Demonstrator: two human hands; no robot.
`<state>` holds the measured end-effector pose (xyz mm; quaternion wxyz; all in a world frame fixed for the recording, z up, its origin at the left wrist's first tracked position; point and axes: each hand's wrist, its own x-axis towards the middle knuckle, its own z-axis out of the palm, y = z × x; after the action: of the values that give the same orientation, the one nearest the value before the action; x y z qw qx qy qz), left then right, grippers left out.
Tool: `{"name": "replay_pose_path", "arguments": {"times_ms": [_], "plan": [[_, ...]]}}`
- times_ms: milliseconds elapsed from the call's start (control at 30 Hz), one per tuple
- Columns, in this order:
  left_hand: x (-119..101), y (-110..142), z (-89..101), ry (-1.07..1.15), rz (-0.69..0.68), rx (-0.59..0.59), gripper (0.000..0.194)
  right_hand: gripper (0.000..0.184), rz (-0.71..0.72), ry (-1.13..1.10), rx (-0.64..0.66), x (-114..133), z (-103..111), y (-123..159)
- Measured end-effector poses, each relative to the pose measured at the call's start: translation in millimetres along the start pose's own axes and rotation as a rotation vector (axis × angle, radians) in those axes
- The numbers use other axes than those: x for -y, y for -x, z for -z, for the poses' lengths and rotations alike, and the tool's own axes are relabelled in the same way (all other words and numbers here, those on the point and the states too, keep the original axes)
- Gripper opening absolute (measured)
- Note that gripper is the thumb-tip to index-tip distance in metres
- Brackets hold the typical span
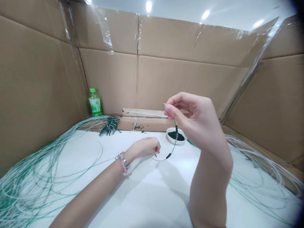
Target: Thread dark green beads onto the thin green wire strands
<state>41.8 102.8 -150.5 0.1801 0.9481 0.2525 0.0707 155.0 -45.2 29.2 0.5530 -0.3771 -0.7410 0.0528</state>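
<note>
My right hand (190, 110) is raised, its thumb and fingertips pinched on a thin wire (175, 144) whose light tip pokes out past them. From there the wire curves down in a loop to the white table. Small black beads (168, 155) sit on it in two groups, one low on the curve and one near the top. My left hand (148, 145) rests low over the table, fingers curled in at the lower end of the wire. A few black beads lie by its fingertips. Behind the loop stands a white bowl (169, 138) full of black beads.
Long green and white wires (40, 171) spread over the left side, ending in a dark beaded bundle (110, 125). More wires (263, 158) lie at right. A green bottle (95, 103) stands in the back left corner. Cardboard walls (180, 79) enclose the table.
</note>
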Motion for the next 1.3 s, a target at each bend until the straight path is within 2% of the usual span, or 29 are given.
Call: {"name": "replay_pose_path", "arguments": {"times_ms": [233,367,433,500,567,600,667,700,733,767,800,900,1000,1133,1300], "plan": [[4,-1,-5.3,0.011,0.020,0.027,0.020,0.011,0.006,-0.033,-0.011,3,1,1],[4,-1,-7.5,0.065,0.007,-0.011,0.019,0.012,0.013,-0.035,-0.016,4,1,1],[1,1,-0.7,0.121,-0.011,-0.047,0.016,0.012,0.018,-0.040,-0.025,3,1,1],[-4,6,14.4,0.204,-0.046,-0.105,0.011,0.012,0.019,-0.051,-0.040,3,1,1],[-13,11,36.1,0.305,-0.084,-0.222,0.009,0.013,0.025,-0.063,-0.061,3,2,1],[-20,14,48.2,0.356,-0.095,-0.311,0.015,0.012,0.031,-0.068,-0.069,3,1,1],[-36,21,71.7,0.472,-0.112,-0.541,0.026,0.012,0.047,-0.075,-0.095,6,0,2],[-46,25,81.9,0.563,-0.142,-0.692,0.029,0.012,0.059,-0.076,-0.113,7,-1,2],[-57,29,90.7,0.754,-0.219,-0.888,0.028,0.011,0.074,-0.073,-0.134,9,-3,3],[-68,34,98.0,0.934,-0.311,-0.985,0.027,0.011,0.090,-0.067,-0.155,11,-5,3],[-78,39,103.6,1.066,-0.383,-1.007,0.026,0.010,0.108,-0.058,-0.174,13,-8,4],[-106,53,112.1,1.288,-0.500,-0.983,0.025,0.008,0.142,-0.038,-0.168,17,-15,6],[-121,61,113.1,1.389,-0.579,-0.907,0.017,0.007,0.183,-0.055,-0.112,19,-19,8],[-124,63,112.5,1.431,-0.669,-0.848,0.009,0.007,0.212,-0.048,-0.105,18,-20,10],[-122,63,113.1,1.401,-0.654,-0.856,0.008,0.003,0.208,-0.038,-0.095,17,-19,12]]}}
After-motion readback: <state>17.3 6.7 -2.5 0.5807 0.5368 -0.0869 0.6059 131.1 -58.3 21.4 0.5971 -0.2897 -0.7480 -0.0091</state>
